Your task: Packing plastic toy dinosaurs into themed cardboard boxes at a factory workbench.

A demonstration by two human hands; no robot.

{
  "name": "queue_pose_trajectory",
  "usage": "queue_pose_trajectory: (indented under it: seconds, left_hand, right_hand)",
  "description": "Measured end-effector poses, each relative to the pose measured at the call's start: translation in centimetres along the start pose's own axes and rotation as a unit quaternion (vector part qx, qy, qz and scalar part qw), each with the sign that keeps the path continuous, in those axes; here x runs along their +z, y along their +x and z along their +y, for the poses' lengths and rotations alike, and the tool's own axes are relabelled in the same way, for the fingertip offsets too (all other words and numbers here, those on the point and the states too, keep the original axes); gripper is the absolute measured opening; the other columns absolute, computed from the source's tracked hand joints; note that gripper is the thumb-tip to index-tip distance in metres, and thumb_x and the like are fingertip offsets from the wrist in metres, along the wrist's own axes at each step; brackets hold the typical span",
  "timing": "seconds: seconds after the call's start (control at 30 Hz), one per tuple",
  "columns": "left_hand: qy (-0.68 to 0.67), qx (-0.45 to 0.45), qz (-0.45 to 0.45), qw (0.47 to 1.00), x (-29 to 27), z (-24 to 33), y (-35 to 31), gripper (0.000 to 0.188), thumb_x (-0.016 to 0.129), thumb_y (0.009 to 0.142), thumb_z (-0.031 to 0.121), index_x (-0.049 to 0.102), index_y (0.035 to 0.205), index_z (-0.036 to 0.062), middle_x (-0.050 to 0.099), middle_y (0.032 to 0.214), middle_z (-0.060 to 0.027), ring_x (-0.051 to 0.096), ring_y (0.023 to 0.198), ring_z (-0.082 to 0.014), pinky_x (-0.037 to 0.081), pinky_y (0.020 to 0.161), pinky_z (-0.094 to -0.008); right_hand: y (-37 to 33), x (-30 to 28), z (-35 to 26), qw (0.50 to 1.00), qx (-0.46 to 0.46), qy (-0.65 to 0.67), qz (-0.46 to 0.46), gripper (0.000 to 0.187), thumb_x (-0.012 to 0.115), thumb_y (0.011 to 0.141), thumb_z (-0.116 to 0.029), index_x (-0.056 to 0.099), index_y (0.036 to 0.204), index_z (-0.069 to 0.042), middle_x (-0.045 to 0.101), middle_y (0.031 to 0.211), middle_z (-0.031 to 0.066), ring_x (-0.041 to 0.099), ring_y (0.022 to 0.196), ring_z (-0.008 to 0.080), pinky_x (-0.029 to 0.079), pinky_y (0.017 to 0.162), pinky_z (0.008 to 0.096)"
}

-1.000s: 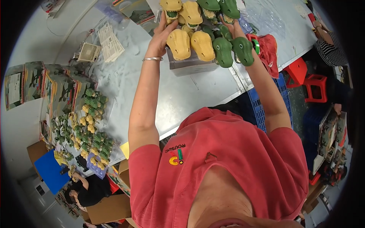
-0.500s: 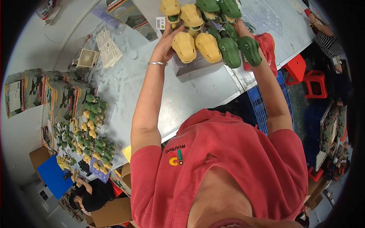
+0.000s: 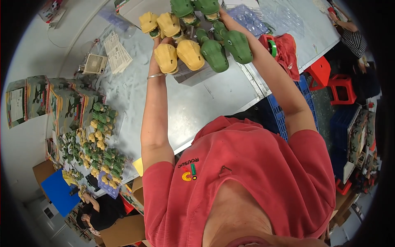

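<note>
Both my arms reach forward over the table, with a cluster of toy dinosaurs between my hands. The yellow dinosaurs (image 3: pixel 190 55) are on the left of the cluster and the green dinosaurs (image 3: pixel 214 56) on the right. My left hand (image 3: pixel 156 43) is curled at the yellow side, partly covered by the toys. At the green side my right hand (image 3: pixel 231 22) grips, its fingers partly hidden. Beneath the toys shows a pale grey box (image 3: pixel 201 79); whether my hands also touch it, I cannot tell.
The metal-topped table (image 3: pixel 185 111) carries printed sheets (image 3: pixel 117 51), a small fan (image 3: pixel 95 64), clear plastic trays (image 3: pixel 247 18) and a red cloth (image 3: pixel 286 53). More toy dinosaurs (image 3: pixel 98 140) and camouflage boxes (image 3: pixel 68 103) stand left. Co-workers sit at lower left and upper right.
Both my hands and the dinosaur cluster have moved left, with the box under them. The red cloth and plastic trays at the right are now less covered by my right arm.
</note>
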State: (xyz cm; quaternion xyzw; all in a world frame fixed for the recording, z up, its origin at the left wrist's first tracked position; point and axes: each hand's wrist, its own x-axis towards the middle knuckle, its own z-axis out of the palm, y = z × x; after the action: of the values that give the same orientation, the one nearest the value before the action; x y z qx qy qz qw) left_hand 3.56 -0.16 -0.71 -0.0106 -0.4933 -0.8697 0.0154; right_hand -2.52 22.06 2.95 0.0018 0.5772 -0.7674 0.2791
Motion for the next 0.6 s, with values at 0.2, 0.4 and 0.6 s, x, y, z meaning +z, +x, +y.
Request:
queue_pose_trajectory:
  seconds: [0.2,0.4,0.6]
  left_hand:
    - [0.007,0.045,-0.011,0.999,-5.3,-0.6,0.1,0.055,0.055,0.086,0.012,0.031,0.136,0.0159,0.054,0.088,-0.0009,0.053,0.074,-0.012,0.046,0.063,-0.0257]
    - [-0.079,0.072,0.047,0.993,-3.1,0.2,-0.1,0.054,0.055,0.087,0.019,0.03,0.135,0.0161,0.053,0.106,-0.0045,0.057,0.087,-0.0169,0.05,0.072,-0.0292]
    - [-0.137,-0.011,0.053,0.989,-0.5,2.2,1.2,0.04,0.044,0.093,0.027,0.035,0.13,0.0145,0.055,0.103,-0.004,0.058,0.086,-0.0178,0.052,0.069,-0.0303]
  right_hand:
    - [-0.4,3.8,-2.3,0.968,0.044,0.179,-0.169,0.055,0.039,0.091,-0.048,0.041,0.131,-0.011,0.05,0.126,0.0085,0.049,0.113,0.02,0.041,0.096,0.0346]
    - [0.4,4.2,-3.4,0.971,0.074,0.144,-0.175,0.053,0.04,0.091,-0.046,0.043,0.129,-0.01,0.054,0.122,0.0075,0.053,0.109,0.0213,0.043,0.094,0.0349]
    - [1.3,3.5,-4.7,0.957,0.011,0.18,-0.227,0.052,0.036,0.093,-0.045,0.043,0.129,-0.009,0.051,0.125,0.0088,0.051,0.112,0.0215,0.04,0.098,0.0361]
